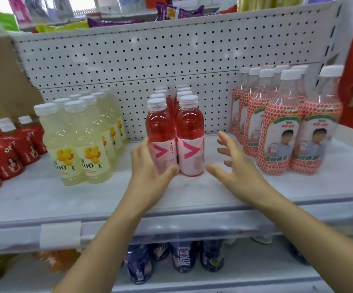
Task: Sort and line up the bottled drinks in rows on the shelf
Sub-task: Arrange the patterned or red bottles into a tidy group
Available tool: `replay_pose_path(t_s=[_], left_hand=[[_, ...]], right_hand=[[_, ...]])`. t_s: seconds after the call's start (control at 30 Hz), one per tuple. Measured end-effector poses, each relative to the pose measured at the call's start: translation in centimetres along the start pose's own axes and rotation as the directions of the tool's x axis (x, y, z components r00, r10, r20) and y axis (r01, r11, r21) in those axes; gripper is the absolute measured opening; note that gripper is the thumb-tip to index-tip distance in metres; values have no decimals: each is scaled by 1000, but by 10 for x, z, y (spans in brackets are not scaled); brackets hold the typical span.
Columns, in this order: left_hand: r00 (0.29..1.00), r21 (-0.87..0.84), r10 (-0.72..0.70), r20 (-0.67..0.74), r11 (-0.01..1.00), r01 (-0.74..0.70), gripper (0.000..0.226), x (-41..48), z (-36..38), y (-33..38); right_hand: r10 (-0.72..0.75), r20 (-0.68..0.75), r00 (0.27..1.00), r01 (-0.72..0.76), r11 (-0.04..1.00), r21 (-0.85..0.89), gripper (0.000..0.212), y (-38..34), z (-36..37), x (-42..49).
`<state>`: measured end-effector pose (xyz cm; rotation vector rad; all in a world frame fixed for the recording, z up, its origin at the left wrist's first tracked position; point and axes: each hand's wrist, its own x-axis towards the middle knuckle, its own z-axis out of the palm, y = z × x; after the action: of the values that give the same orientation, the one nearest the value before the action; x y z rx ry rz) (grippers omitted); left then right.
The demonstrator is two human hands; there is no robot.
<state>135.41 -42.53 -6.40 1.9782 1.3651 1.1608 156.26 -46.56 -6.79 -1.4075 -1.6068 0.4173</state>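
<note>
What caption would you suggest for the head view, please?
Left hand grips the front-left clear plastic bottle of red drink; open right hand hovers beside its neighbour.

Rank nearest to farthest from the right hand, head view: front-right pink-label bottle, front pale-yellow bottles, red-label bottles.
1. Front-right pink-label bottle, just left of the right hand, by its thumb.
2. Front pale-yellow bottles, left of centre, beyond the left hand.
3. Red-label bottles, far left end of the shelf.
</note>
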Motion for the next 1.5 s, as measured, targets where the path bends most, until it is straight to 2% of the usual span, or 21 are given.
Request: replay_pose_path(t_s=[0.1,0.2,0.27,0.33,0.4,0.47,0.5,0.57,0.67,0.8,1.03,1.2,1.3,1.5], left_hand=[[987,178,150,-61,975,-137,99,-16,19,24],[964,236,236,-124,951,-202,96,-15,44,46],[944,231,286,-163,942,-245,97,-13,65,61],[952,137,289,-101,952,-274,102,-14,89,82],[963,40,266,40,963,-268,113,-10,117,102],[965,31,198,171,978,-206,125,3,143,117],[963,19,163,215,985,-171,129,11,154,121],[956,-117,111,273,990,-82,132,29,170,128],[946,-320,118,302,947,-16,110,47,186,124],[937,-403,102,335,914,44,91,57,193,120],[939,-430,70,337,898,88,86,62,194,114],[986,-365,6,164,930,55,75,52,200,113],[985,-402,-2,172,913,72,74,49,201,113],[984,-409,-23,176,908,94,73,43,204,122]], right_hand=[[-217,-153,964,204,974,-94,65,7,-32,-19],[-420,-334,844,350,903,-250,49,24,-74,-24],[-454,-443,773,345,887,-307,51,36,-102,-24],[-361,-507,783,266,931,-251,63,49,-128,-22],[-167,-465,869,142,986,-89,81,62,-151,-18],[12,-323,946,-3,1000,29,100,73,-169,-10],[62,-248,967,-49,997,60,107,78,-174,-5],[109,-117,987,-87,981,174,110,86,-179,4],[113,-29,993,-99,950,296,100,98,-176,17],[113,-19,993,-99,931,351,93,105,-170,34],[108,15,994,-106,918,381,89,114,-168,40],[136,-104,985,-103,957,272,76,117,-164,32],[123,-58,991,-101,951,294,67,120,-171,31],[110,0,994,-104,937,332,73,124,-174,31]])
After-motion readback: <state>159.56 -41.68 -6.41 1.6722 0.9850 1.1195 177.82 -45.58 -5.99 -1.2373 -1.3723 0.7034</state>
